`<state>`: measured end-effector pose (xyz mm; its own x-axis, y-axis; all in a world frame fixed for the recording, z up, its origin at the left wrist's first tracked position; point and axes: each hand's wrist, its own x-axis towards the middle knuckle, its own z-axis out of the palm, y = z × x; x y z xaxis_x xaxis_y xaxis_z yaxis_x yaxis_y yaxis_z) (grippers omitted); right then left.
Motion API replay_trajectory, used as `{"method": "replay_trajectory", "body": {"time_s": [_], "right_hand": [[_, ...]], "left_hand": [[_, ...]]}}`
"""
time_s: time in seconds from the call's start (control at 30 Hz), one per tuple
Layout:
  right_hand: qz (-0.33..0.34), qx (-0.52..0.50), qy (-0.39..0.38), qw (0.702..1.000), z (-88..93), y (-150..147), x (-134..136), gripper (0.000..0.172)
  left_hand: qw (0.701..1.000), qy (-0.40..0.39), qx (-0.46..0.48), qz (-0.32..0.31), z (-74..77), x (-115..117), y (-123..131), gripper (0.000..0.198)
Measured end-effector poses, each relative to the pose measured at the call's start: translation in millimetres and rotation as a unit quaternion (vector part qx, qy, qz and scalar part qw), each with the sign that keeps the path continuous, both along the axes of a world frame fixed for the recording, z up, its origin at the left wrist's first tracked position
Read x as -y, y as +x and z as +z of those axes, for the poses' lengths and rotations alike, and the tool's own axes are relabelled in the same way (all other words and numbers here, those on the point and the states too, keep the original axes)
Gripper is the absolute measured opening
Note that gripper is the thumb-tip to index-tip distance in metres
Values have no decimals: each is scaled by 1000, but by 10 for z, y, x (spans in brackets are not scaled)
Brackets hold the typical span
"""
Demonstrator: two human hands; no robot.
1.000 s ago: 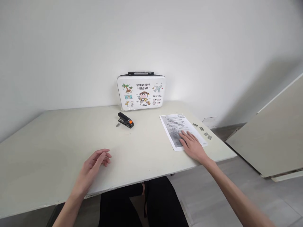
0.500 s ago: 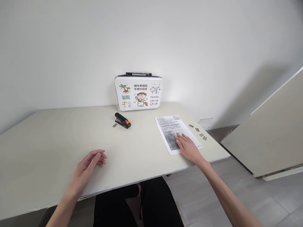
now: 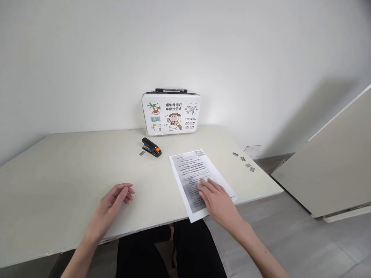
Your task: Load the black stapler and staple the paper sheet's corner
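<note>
My right hand point(image 3: 218, 201) lies flat, fingers spread, on a printed sheet of paper point(image 3: 189, 173). The sheet's near corner juts past the table's front edge, and the hand covers part of its lower right. My left hand point(image 3: 114, 200) rests on its side on the table, loosely curled with some fingers apart and nothing in it. Beyond the hands lies a black stapler point(image 3: 151, 147) with an orange patch at its right end. A small strip of staples point(image 3: 142, 153) is beside it.
A white cartoon-printed case point(image 3: 171, 114) with a black handle stands upright against the wall. Several staple strips point(image 3: 248, 165) lie near the right edge of the pale table point(image 3: 69, 173). A pale panel point(image 3: 333, 166) slants at the right, above the grey floor.
My right hand has slid the paper left and toward me, so its corner now passes the front edge. My left hand keeps its place.
</note>
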<state>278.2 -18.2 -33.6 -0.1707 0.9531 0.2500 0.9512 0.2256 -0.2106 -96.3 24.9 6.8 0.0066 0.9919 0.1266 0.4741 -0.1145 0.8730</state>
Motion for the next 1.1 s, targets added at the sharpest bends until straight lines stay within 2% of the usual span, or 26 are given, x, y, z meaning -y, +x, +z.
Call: {"method": "replay_trajectory", "body": {"time_s": [0.23, 0.37, 0.57, 0.67, 0.73, 0.83, 0.93, 1.1], "right_hand": [[52, -34, -25, 998, 155, -569, 227, 42], [88, -54, -47, 993, 244, -892, 271, 39], [130, -70, -84, 985, 401, -1428, 269, 39], [163, -92, -101, 977, 452, -1565, 271, 40], [215, -128, -106, 962, 456, -1531, 268, 39], [273, -186, -101, 938, 424, -1285, 227, 43], [234, -212, -90, 944, 359, -894, 125, 43], [121, -280, -80, 949, 161, -259, -126, 39]], "left_hand": [[999, 7, -40, -13, -19, 8, 20, 51], [994, 20, -97, -39, -67, 23, 52, 47], [957, 179, -220, -53, -219, -27, 31, 39], [933, 201, -289, -72, -328, -66, -36, 43], [915, 188, -344, -94, -377, -85, -102, 49], [891, 164, -405, -123, -383, -128, -237, 55], [882, 138, -429, -135, -324, -213, -382, 58], [883, 121, -426, -159, -219, -375, -477, 58]]}}
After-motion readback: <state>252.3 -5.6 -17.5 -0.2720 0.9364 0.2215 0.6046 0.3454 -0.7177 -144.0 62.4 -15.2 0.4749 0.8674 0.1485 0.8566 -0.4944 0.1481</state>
